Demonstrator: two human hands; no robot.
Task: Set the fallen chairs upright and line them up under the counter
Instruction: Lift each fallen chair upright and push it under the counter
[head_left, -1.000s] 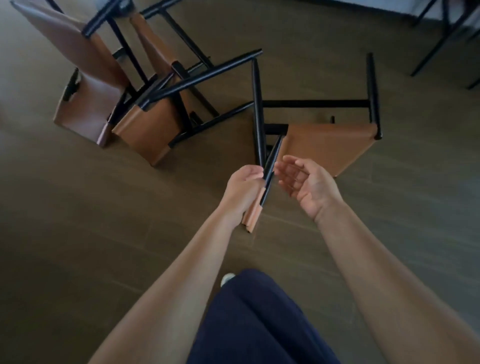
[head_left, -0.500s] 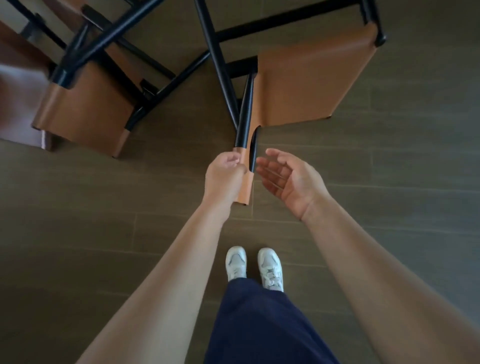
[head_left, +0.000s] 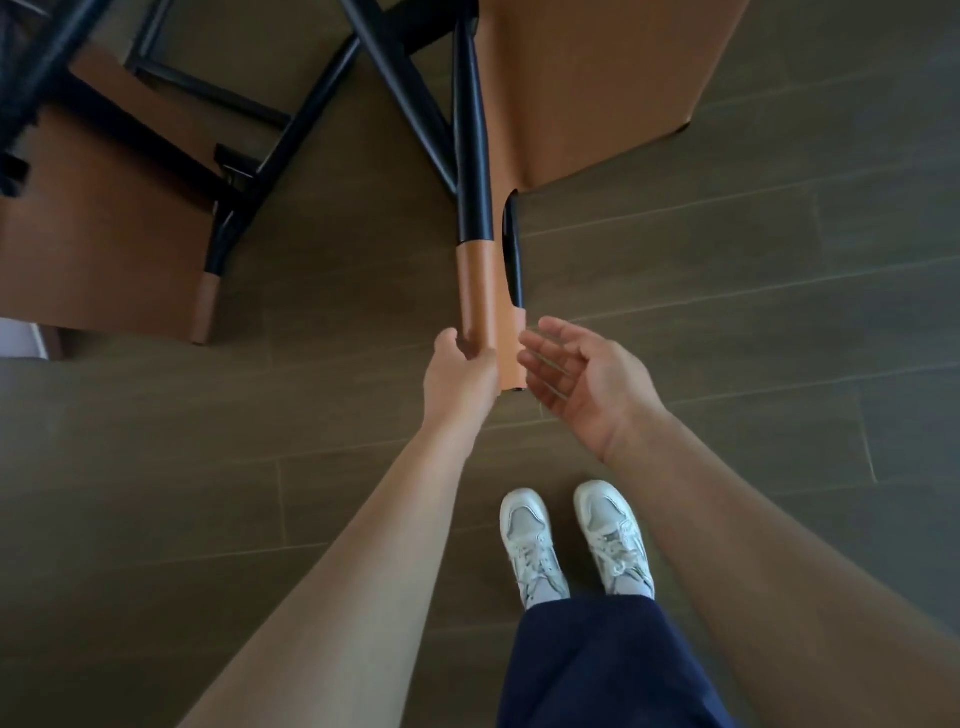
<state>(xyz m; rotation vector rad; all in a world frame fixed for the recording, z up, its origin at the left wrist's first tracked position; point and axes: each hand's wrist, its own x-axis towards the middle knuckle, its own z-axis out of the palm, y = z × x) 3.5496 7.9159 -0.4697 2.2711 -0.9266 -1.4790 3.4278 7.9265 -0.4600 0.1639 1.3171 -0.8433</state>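
A chair (head_left: 597, 88) with a tan leather seat and black frame rises in front of me, seen from above. My left hand (head_left: 460, 376) grips the tan leather-wrapped top of its backrest post (head_left: 480, 296). My right hand (head_left: 582, 382) hovers just right of that post, palm up, fingers straight, holding nothing. A second chair (head_left: 109, 228) of the same kind lies on its side at the left, its black legs crossing toward the first chair.
Dark wood-plank floor (head_left: 779, 291) spreads to the right and in front. My white sneakers (head_left: 571, 540) stand right under the held chair's back. The fallen chair's legs (head_left: 291, 130) crowd the upper left.
The chair I hold has come up closer to me and more upright. My view has tipped downward, so my feet show. My right hand stays open beside the post.
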